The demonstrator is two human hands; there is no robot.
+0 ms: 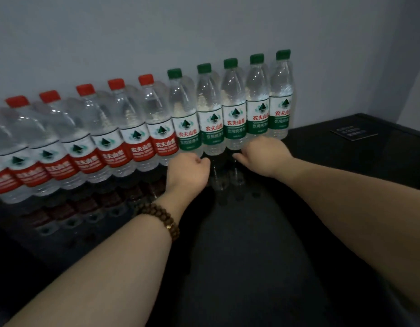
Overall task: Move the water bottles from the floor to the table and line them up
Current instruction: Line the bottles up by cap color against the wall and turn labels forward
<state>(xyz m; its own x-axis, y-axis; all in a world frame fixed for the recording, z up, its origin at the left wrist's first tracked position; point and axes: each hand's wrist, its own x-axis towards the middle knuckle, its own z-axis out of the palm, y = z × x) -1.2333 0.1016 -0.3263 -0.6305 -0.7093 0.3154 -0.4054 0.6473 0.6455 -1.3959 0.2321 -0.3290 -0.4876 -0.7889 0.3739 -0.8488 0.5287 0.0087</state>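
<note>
Five green-capped water bottles (pixel 232 107) stand upright, shoulder to shoulder, along the back edge of the black table (pixel 263 256). A row of red-capped water bottles (pixel 105 138) adjoins them on the left. The left hand (pixel 187 172), with a bead bracelet (pixel 159 218) at the wrist, is clenched on nothing just before the first green one. The right hand (pixel 263 153) curls its fingers, grasping nothing, near the third and fourth.
</note>
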